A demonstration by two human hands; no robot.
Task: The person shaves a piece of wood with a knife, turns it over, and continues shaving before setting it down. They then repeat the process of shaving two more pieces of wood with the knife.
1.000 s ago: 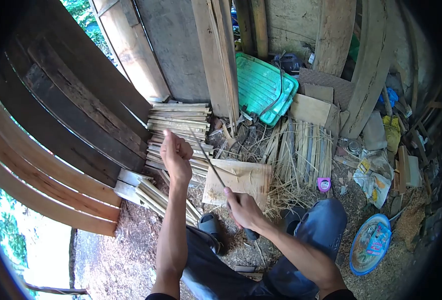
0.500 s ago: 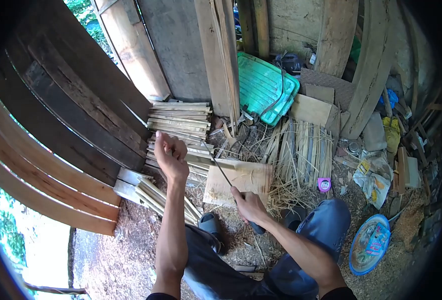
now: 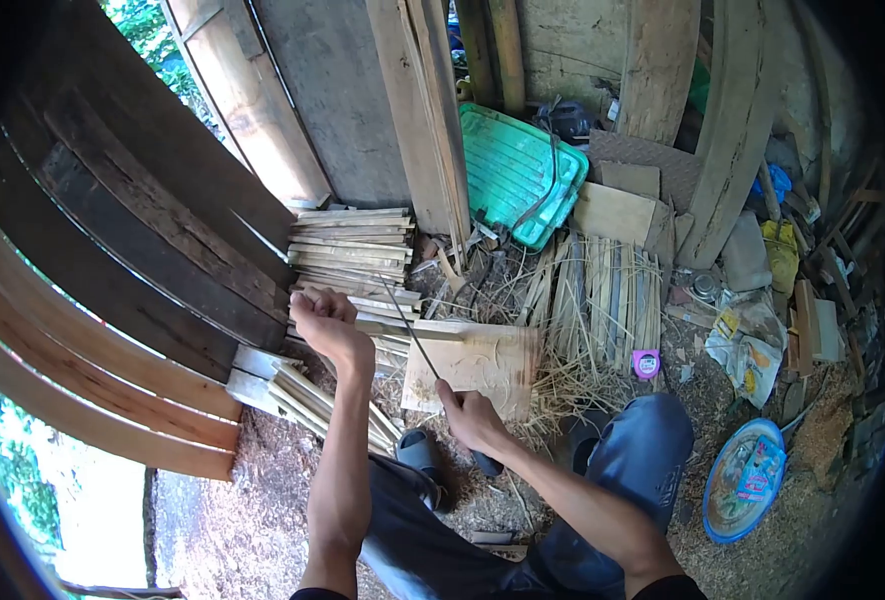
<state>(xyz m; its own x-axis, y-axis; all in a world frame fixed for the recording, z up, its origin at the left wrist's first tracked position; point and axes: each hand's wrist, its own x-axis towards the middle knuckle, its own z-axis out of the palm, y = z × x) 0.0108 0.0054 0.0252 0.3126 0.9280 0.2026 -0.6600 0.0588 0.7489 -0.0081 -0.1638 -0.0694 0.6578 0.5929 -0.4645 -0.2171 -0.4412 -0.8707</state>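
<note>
My right hand (image 3: 470,418) is wrapped around the dark handle of a long, thin-bladed knife (image 3: 420,350), its blade pointing up and away to the left. My left hand (image 3: 330,325) is closed in a fist, palm side partly hidden. From it a flat bamboo strip (image 3: 417,329) reaches rightward over the far edge of a wooden board (image 3: 497,370), and the knife blade crosses the strip in this view. Thin curled shavings lie on the board, which rests on the ground before my feet.
Stacked strips (image 3: 352,245) lie behind my left hand, with another bundle (image 3: 612,300) right of the board. A pink tape measure (image 3: 646,364), a green plastic lid (image 3: 517,165) and a blue-rimmed basin (image 3: 714,500) are around. A plank wall (image 3: 152,220) rises at left.
My left hand has shifted slightly left and down, its fist turned. My right hand has moved a little left with the knife, whose blade stands steeper. The view has shifted slightly.
</note>
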